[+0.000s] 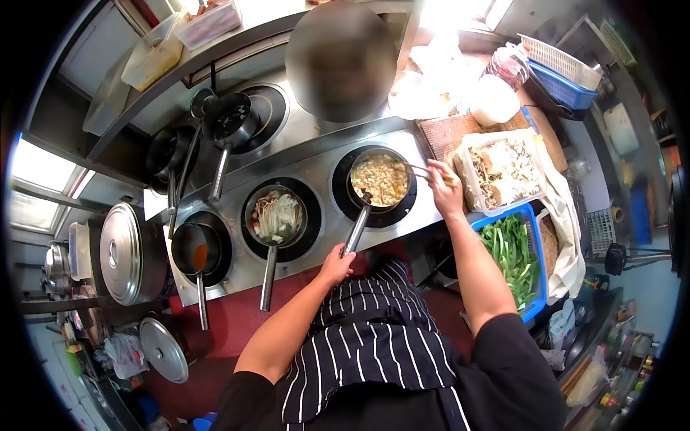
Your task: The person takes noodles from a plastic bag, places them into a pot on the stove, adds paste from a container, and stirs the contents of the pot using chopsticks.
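My left hand (pixel 336 265) is wrapped round the metal handle of the right pan (pixel 379 179), which sits on the right front burner with chopped food in broth. My right hand (pixel 445 188) grips a thin metal utensil (pixel 422 171) whose far end reaches the pan's right rim; its tip is hard to make out. Left of this pan, a second pan (pixel 276 217) holds pale sliced vegetables and greens on the middle burner. Further left stands a dark pan (pixel 196 249) with a little orange liquid.
Mushrooms fill a clear tub (pixel 503 172) at the right, above a blue basket (pixel 532 310) of green leaves. Several dark pans (pixel 231 121) stand at the back left. A large lidded pot (pixel 122 253) is at the far left. A blurred round patch covers the top middle.
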The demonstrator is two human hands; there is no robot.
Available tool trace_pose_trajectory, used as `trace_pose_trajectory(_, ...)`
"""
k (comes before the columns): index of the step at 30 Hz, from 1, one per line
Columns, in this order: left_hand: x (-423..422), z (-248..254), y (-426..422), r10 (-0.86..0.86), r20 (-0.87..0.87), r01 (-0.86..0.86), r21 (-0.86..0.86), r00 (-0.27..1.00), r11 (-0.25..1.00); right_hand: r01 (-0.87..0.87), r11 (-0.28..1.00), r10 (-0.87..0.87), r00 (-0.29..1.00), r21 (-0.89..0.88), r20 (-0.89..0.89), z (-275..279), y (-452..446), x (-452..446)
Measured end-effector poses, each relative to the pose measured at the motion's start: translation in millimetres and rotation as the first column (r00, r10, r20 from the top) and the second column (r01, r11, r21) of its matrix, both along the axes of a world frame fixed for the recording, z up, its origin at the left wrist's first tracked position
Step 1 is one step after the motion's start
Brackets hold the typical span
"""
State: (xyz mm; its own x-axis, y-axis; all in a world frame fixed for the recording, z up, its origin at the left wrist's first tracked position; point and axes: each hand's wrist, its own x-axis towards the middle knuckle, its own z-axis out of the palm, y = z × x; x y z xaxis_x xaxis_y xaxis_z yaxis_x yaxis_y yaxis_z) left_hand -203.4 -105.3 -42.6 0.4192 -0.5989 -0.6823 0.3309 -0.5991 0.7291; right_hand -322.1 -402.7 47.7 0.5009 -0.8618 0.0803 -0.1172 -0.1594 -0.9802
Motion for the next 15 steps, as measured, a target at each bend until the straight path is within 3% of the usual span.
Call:
trace_pose_trajectory(3, 2, -6, -1, -0.028, -0.067, 0.031, 0.032, 0.997, 0.999, -0.022, 1.0, 0.022, 1.0, 0.02, -0.002, -14, 28, -19)
trace_pose_trajectory(4, 5, -9, -2, -0.034, -0.065, 0.036, 0.03, 0.997, 0.999, 0.005, 0.991, -0.011, 0.999, 0.135, 0.038, -13, 43, -15)
trace_pose_trajectory(6, 8, -13, -3, -0.066, -0.15, 0.073, 0.043, 0.986, 0.996, -0.063, 0.98, 0.05, 0.996, 0.188, 0.076, -20, 60, -9)
trace_pose_trajectory(9, 9, -12, 2, -0.032, -0.092, 0.034, 0.025, 0.995, 0.999, -0.2, 0.95, 0.188, 0.979, 0.241, 0.072, -10, 64, -19)
trace_pose_trajectory(11, 10, -13, 3, -0.018, -0.074, 0.019, 0.011, 0.997, 1.0, -0.134, 0.965, 0.143, 0.989, 0.226, -0.027, 2, 49, -39)
trace_pose_trajectory(13, 12, -17, 6, -0.002, -0.055, 0.001, -0.004, 0.998, 1.0, -0.116, 0.957, 0.108, 0.993, 0.267, 0.044, 14, 51, -37)
trace_pose_trajectory(15, 14, -21, 5, -0.011, -0.081, 0.011, -0.011, 0.997, 1.0, -0.242, 0.933, 0.234, 0.97, 0.265, 0.061, 4, 62, -11)
